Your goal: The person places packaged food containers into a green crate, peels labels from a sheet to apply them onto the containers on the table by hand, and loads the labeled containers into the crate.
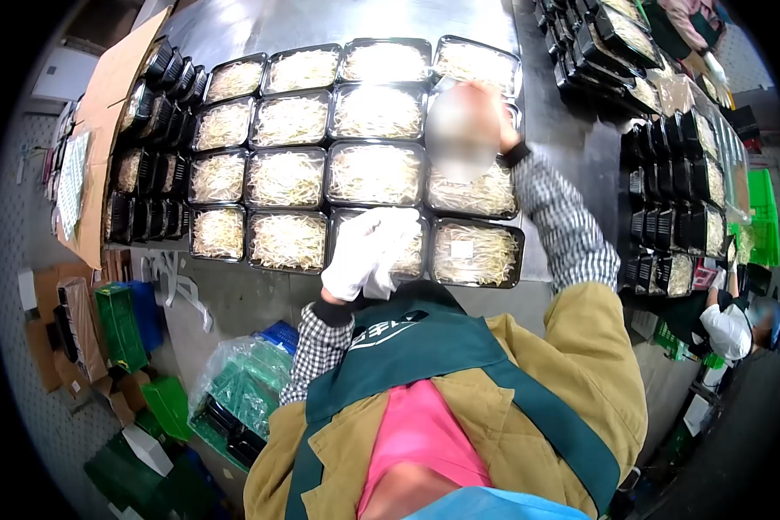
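Observation:
Rows of black plastic trays filled with bean sprouts cover the metal table before me. My left hand, in a white glove, hovers over a front-row tray with its fingers bent together; whatever they may hold is hidden. My right hand reaches over the right-hand column of trays, and a blurred patch hides most of its fingers. In the front right corner, a sprout tray bears a small white label.
Stacked black trays stand at the left beside a cardboard sheet. More tray stacks rise on the right. A co-worker is at the right edge, another person at the top right. Crates and boxes lie lower left.

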A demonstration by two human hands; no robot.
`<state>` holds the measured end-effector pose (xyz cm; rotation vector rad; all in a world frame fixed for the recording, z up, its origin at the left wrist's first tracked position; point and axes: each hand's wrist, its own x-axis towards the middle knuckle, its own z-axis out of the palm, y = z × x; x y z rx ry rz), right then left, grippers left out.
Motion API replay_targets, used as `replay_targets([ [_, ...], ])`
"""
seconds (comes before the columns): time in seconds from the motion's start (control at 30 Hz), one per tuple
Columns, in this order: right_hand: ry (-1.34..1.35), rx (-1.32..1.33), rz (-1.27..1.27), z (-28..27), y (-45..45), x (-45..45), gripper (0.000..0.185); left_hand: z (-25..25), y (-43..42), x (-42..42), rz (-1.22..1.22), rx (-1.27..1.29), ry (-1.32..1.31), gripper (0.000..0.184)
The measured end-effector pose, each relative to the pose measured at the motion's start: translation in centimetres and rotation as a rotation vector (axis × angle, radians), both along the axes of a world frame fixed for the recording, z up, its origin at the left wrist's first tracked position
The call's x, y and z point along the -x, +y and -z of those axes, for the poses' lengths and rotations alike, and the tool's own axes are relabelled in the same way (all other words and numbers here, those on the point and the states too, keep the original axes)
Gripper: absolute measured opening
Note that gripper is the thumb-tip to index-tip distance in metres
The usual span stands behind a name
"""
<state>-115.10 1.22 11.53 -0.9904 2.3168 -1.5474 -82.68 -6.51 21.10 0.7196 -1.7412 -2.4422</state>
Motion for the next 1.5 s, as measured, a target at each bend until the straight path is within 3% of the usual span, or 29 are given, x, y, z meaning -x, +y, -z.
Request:
replay_targets([
  [0.03,0.211,-0.219,0.195,-1.2,-1.2,2.9,0.029,-2.8,0.3,0.0,-0.025,-0.076,0.002,0.027],
  [0.1,0.344,-0.327,0.278,0.9,-3.4,8.6,0.033,-4.1,0.1,-1.5,-0.055,-0.040,-0.045,0.029],
  [0.13,0.393,-0.421,0.328,0.7,-4.3,8.7,0.035,-3.7,-0.4,-2.6,-0.079,-0.120,-0.062,0.030],
  [0.23,0.592,-0.660,0.404,2.1,-5.9,8.8,0.042,-4.1,-0.7,-3.5,-0.209,0.017,-0.004,0.030],
  [0.37,0.548,-0.544,0.389,1.9,-5.4,9.5,0.025,-1.9,-2.0,-4.9,-0.189,0.032,0.000,0.020],
  [0.43,0.575,-0.375,0.375,0.9,-5.1,7.2,0.022,-0.1,-1.5,-4.4,-0.278,0.275,-0.037,0.010],
  [0.47,0.510,-0.273,0.312,0.4,-5.1,4.6,0.017,0.7,-1.4,-4.2,-0.307,0.387,-0.070,0.009],
  [0.53,0.049,-0.075,-0.278,-1.3,-4.2,-3.5,0.030,1.4,-1.2,-3.9,-0.401,0.581,-0.087,0.009],
  [0.57,-0.370,-0.293,-0.530,-3.3,-2.7,-8.8,0.036,1.9,-1.1,-3.9,-0.432,0.588,-0.137,0.009],
  [0.6,-0.580,-0.501,-0.676,-8.4,-1.6,-14.1,0.037,2.1,-1.5,-4.3,-0.371,0.626,-0.216,0.010],
  [0.63,-0.635,-0.259,-0.810,-8.5,-0.2,-18.0,0.035,2.2,-1.7,-4.8,-0.305,0.661,-0.288,0.011],
  [0.7,-0.939,-0.206,-0.658,-8.7,1.5,-22.3,0.021,1.2,-1.8,-5.5,-0.238,0.792,0.023,0.011],
  [0.8,-0.768,-0.084,-0.435,-5.3,2.8,-23.4,0.020,-0.9,-2.8,-9.4,-0.053,0.235,-0.108,0.013],
  [0.83,-0.602,-0.157,-0.385,-4.5,2.8,-23.7,0.020,-1.0,-3.6,-11.3,-0.029,0.011,-0.161,0.014],
  [0.9,-0.016,-0.307,-0.303,-3.8,2.0,-25.4,0.022,-2.9,-4.9,-14.2,-0.055,-0.003,-0.149,0.024],
  [0.93,0.013,-0.264,-0.251,-2.9,1.1,-26.9,0.023,-3.3,-5.4,-15.3,-0.078,-0.028,-0.127,0.026],
  [1.03,0.643,-0.408,-0.089,-1.1,-0.9,-30.0,0.024,-2.7,-6.8,-17.8,-0.090,-0.044,-0.018,0.031],
  [1.17,0.635,-0.399,0.049,0.7,-1.0,-30.1,0.019,0.0,-6.9,-18.5,-0.090,-0.009,0.030,0.021],
  [1.2,0.556,-0.415,0.078,0.4,-0.7,-30.1,0.020,0.4,-6.4,-18.4,-0.130,-0.001,0.007,0.018],
  [1.23,0.268,-0.378,0.001,-1.6,-0.6,-31.1,0.021,0.3,-5.6,-17.8,-0.194,0.004,0.015,0.016],
  [1.3,-0.302,-0.285,-0.154,-6.0,-0.2,-34.0,0.024,2.9,-5.0,-17.5,-0.261,0.398,0.098,0.013],
  [1.33,-0.615,-0.139,-0.397,-7.2,-0.2,-35.4,0.027,3.1,-4.7,-17.3,-0.298,0.482,0.033,0.013],
  [1.37,-0.772,-0.083,-0.424,-9.5,-0.3,-37.3,0.025,4.6,-4.6,-17.2,-0.296,0.337,0.068,0.015],
  [1.43,-0.752,-0.024,-0.434,-8.7,-0.2,-37.1,0.023,2.8,-5.3,-17.0,-0.171,0.326,0.018,0.016],
  [1.47,-0.566,-0.002,-0.305,-7.1,-0.5,-35.4,0.023,2.7,-5.9,-17.3,-0.087,0.414,0.002,0.017],
  [1.5,-0.384,0.018,-0.180,-5.7,-1.2,-32.5,0.023,0.3,-6.8,-17.8,0.050,-0.051,0.009,0.016],
])
